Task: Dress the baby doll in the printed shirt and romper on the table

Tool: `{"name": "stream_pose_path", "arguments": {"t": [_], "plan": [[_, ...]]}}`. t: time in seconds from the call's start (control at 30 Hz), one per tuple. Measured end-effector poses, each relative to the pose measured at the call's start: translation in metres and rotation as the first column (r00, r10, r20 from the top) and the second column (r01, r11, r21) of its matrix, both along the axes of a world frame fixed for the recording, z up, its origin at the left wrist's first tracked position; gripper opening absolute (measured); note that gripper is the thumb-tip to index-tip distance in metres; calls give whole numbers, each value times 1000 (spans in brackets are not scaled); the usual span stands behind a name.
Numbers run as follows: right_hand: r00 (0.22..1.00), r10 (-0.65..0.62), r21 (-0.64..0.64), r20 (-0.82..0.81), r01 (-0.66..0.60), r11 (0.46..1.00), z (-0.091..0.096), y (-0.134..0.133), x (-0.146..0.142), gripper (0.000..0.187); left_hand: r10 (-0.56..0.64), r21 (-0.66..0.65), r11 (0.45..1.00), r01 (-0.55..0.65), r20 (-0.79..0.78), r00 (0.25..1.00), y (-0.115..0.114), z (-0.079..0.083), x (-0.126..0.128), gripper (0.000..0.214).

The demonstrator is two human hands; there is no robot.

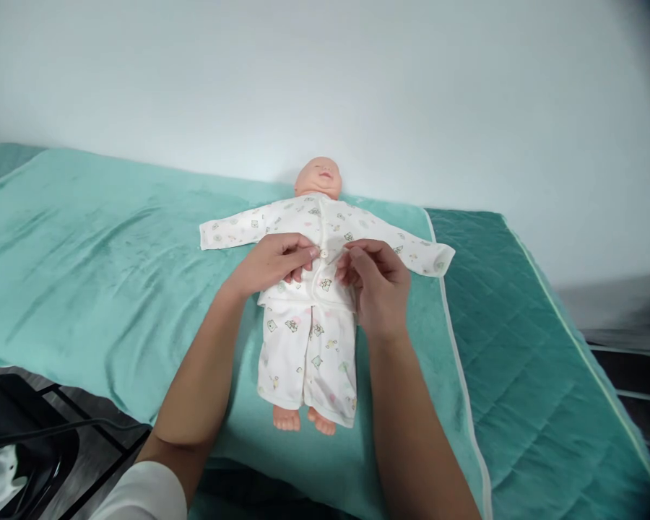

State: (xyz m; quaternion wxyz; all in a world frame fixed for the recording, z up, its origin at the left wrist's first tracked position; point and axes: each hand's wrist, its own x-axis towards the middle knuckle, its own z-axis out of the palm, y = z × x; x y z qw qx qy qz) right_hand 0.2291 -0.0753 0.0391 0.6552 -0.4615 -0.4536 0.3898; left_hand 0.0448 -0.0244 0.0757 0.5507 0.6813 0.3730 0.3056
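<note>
A baby doll (318, 176) lies on its back on a light green blanket (102, 253), head toward the wall, dressed in a white patterned top (325, 220) and matching trousers (308, 357). My left hand (274, 263) pinches the top's front edge beside a small white button (323, 253) at the doll's chest. From the other side, my right hand (376, 285) has its fingers closed on the opposite edge of the top's front. Both sleeves lie spread out sideways. The doll's bare feet (303, 419) stick out of the trouser legs.
The blanket covers a bed with a darker green quilted cover (531, 347) at the right, set against a white wall (357, 87). A dark chair with a cable (27, 440) stands at the lower left on the floor.
</note>
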Motion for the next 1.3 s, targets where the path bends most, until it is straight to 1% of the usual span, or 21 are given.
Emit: {"name": "stream_pose_path", "arguments": {"t": [0.07,0.13,0.23,0.33,0.43,0.53,0.77,0.83,0.9,1.0,1.07,1.13,1.23,1.3], "plan": [[995,-101,73,-19,102,992,-2,2,-1,13,10,-8,1000,-10,12,1000,-1,0,1,30],[985,-172,135,3,170,976,-3,3,-3,10,8,-7,1000,-8,7,1000,-1,1,1,29],[970,-211,175,124,188,966,-3,2,-6,9,4,1,1000,-4,1,1000,0,0,1,28],[947,-202,166,251,163,973,-3,0,-9,11,7,6,1000,-7,22,1000,1,-2,1,27],[923,-226,168,311,181,969,-4,-1,-10,12,6,9,1000,-6,41,999,2,-3,0,26],[909,-243,150,339,203,968,-4,-1,-9,14,12,3,1000,-12,43,999,2,-3,1,24],[889,-216,122,403,181,976,-3,-5,-9,17,20,-27,999,-19,37,999,0,0,1,24],[891,-211,120,403,177,977,-2,-5,-9,18,5,-29,1000,-4,41,999,0,0,1,25],[900,-202,111,387,171,979,-2,-5,-9,18,-37,-28,999,38,41,998,-1,1,0,24],[908,-183,106,378,153,982,-3,-5,-9,17,-116,-37,993,116,6,993,-1,2,-2,20],[905,-177,113,386,144,983,-3,-5,-9,17,-139,-35,990,138,-29,990,-3,3,-1,22],[903,-178,115,391,144,983,-4,-6,-9,18,-137,-9,991,136,-83,987,-5,4,0,23],[902,-179,116,392,144,983,-5,-6,-10,21,-116,59,990,129,-186,976,-8,8,3,20],[903,-189,123,387,153,981,-6,-6,-10,22,-118,71,988,135,-212,970,-10,10,4,18]]}}
